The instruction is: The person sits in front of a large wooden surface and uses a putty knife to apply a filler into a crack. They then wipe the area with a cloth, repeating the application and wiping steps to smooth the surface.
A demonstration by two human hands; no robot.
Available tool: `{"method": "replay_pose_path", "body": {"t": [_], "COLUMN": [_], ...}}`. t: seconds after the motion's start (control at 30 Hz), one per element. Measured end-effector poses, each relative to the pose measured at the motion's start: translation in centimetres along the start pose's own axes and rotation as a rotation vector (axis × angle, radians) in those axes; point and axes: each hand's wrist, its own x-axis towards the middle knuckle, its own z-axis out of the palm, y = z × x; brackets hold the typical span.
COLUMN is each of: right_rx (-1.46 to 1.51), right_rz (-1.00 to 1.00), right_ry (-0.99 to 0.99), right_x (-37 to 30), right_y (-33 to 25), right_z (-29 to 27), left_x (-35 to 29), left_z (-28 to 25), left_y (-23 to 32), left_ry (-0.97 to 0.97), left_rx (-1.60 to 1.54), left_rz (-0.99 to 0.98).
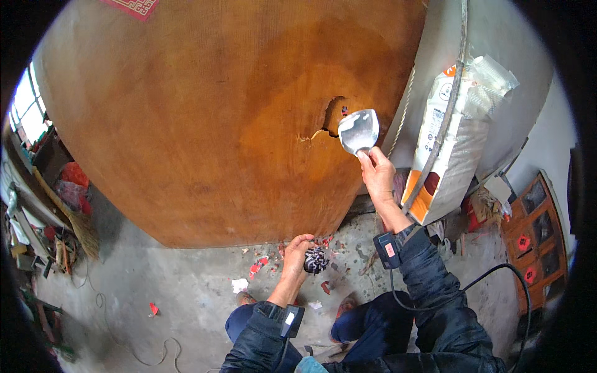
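My right hand [378,177] is closed round a wok spatula; its shiny metal blade [359,131] is raised, in front of a large brown wooden panel [205,124]. Just left of the blade, the panel has a jagged hole [334,115] with splintered edges. A damp-looking darker patch surrounds that hole. My left hand [294,261], lower down by the panel's bottom edge, grips a crumpled black-and-white patterned cloth [316,261]. Part of the spatula's handle is hidden by my right hand.
Red and white paper scraps [258,267] litter the concrete floor below the panel. A tall white-and-orange package [451,143] leans at the right, with a dark pole [440,130] across it. A straw broom [78,221] stands left. A cable [519,273] loops from my right wrist.
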Motion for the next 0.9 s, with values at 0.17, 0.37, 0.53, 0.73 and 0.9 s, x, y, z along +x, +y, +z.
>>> {"method": "replay_pose_path", "body": {"t": [0.17, 0.37, 0.53, 0.73, 0.9], "right_rx": [-0.005, -0.040, -0.022, 0.050, 0.078], "right_rz": [-0.015, 0.065, 0.216, 0.153, 0.165], "right_ry": [-0.005, -0.026, -0.051, -0.039, -0.034], "right_x": [0.1, 0.1, -0.3, 0.3, 0.0], "right_y": [0.2, -0.2, -0.4, -1.1, -1.6], "right_z": [0.3, 0.0, -0.5, -0.1, -0.4], "left_x": [0.1, 0.4, 0.1, 0.1, -0.1], "left_z": [0.0, -0.3, -0.5, -0.1, -0.2], "left_y": [-0.1, -0.1, -0.1, 0.2, 0.1], "left_ry": [-0.004, -0.005, -0.026, -0.006, -0.026], "left_rx": [-0.013, 0.031, 0.028, 0.013, -0.007], "left_rz": [-0.002, 0.031, -0.005, 0.029, -0.017]}}
